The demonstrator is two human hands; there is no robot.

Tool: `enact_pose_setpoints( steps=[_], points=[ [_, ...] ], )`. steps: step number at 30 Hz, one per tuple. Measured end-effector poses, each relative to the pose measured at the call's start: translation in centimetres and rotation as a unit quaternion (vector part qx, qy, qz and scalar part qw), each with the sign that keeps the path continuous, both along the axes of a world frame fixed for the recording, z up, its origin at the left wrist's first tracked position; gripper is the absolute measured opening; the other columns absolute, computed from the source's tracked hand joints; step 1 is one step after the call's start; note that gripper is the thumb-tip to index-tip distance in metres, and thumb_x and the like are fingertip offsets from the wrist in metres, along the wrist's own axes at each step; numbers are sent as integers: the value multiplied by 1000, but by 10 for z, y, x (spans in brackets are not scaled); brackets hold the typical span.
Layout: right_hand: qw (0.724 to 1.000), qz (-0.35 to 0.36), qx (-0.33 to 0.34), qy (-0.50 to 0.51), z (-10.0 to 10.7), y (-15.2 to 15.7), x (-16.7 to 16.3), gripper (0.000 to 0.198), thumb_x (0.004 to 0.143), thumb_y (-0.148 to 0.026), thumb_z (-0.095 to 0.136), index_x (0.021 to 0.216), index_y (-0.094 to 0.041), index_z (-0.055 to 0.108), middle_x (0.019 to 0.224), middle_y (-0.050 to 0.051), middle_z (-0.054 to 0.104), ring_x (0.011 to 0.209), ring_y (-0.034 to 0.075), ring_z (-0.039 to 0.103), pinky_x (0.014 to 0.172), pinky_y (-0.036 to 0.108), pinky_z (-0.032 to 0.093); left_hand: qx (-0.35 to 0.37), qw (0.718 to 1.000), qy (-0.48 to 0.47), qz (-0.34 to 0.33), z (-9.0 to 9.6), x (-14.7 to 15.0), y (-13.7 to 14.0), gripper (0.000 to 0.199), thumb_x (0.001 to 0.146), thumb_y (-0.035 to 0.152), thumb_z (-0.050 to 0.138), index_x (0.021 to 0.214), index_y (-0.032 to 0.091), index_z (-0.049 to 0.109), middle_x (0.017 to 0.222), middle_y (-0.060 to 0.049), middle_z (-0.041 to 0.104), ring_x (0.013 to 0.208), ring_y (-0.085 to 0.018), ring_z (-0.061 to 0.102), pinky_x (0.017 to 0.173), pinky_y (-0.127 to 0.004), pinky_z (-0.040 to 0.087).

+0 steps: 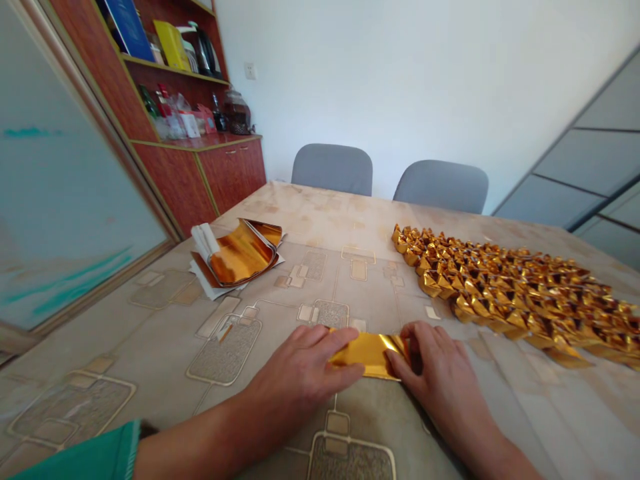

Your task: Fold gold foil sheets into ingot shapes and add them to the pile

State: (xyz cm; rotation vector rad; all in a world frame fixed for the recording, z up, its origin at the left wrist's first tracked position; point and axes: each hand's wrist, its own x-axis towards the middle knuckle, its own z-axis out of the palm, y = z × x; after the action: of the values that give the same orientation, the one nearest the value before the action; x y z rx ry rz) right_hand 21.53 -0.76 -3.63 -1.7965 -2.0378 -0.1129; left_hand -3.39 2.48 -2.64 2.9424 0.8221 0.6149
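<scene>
A folded strip of gold foil paper (371,353) lies near the table's front edge, its shiny side up. At its left end, my left hand (320,360) has the thumb and fingers closed on the strip. My right hand (430,353) grips the other end, thumb on the near edge and fingers curled over the far side. To the right sit rows of folded gold foil ingots (510,287), packed close together. Back left lies a stack of loose gold foil sheets (240,257), curled, with white backing showing.
The patterned tablecloth (280,333) covers the table. Behind it stand two grey chairs (332,168) against the white wall. A red-brown cabinet (225,167) with bottles and a kettle (205,53) is at the back left, beside a sliding glass door (75,200).
</scene>
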Motion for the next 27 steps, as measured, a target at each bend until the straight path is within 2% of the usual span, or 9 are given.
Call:
enact_pose_setpoints(
  steps=[3,6,9,11,12,13,16,23,27],
  points=[
    [1000,3,19,-10,1,2,1,17,85,-37,62,90,-23,53,76,2,61,74,25,57,66,35,36,-14,999,36,-37,1,2,-2,31,94,23,58,125,31,59,125,-7,60,100,-23,54,83,-36,44],
    [997,21,58,-35,8,1,-1,13,89,-34,58,94,-22,56,86,6,64,81,27,58,70,37,37,4,998,47,-41,2,3,-2,31,95,26,58,125,33,58,116,-5,63,95,-22,54,85,-38,40],
    [989,108,84,-51,15,-9,-11,10,96,-26,52,100,-22,60,93,6,67,85,25,57,78,38,37,17,998,53,-39,4,4,-1,29,96,28,56,125,34,58,113,-3,64,96,-22,53,89,-41,36],
    [975,196,97,-51,17,-19,-22,18,99,-21,45,103,-23,63,95,4,69,87,23,58,85,39,36,17,997,58,-41,5,4,0,30,98,29,53,128,34,57,113,-3,64,96,-21,52,90,-40,36],
    [970,215,106,-48,17,-24,-26,21,100,-19,43,100,-22,63,94,4,70,85,22,58,89,40,35,18,997,59,-44,5,3,0,31,99,29,51,129,35,55,113,-3,64,96,-21,52,89,-40,36],
    [967,218,128,-45,15,-29,-30,23,100,-17,41,100,-22,64,92,3,71,84,21,58,91,40,34,18,997,59,-47,5,3,1,32,100,29,50,131,35,54,113,-3,63,96,-21,52,89,-39,36],
    [970,198,129,-51,9,-41,-32,26,97,-13,42,105,-21,65,91,2,71,86,22,59,97,41,31,12,996,61,-57,6,2,3,31,100,30,47,129,36,56,115,-3,63,97,-20,53,91,-40,36],
    [980,146,116,-66,5,-52,-6,34,88,-6,45,105,-25,67,95,0,72,92,23,61,100,45,30,5,997,53,-57,11,-2,4,29,100,27,48,124,37,60,118,-2,64,100,-21,56,104,-51,29],
    [982,138,114,-65,7,-54,0,38,85,-2,44,106,-26,66,96,-1,72,93,22,61,101,45,29,12,997,44,-57,11,-11,4,29,100,24,47,123,37,61,126,0,63,106,-22,56,109,-53,26]
  ],
)
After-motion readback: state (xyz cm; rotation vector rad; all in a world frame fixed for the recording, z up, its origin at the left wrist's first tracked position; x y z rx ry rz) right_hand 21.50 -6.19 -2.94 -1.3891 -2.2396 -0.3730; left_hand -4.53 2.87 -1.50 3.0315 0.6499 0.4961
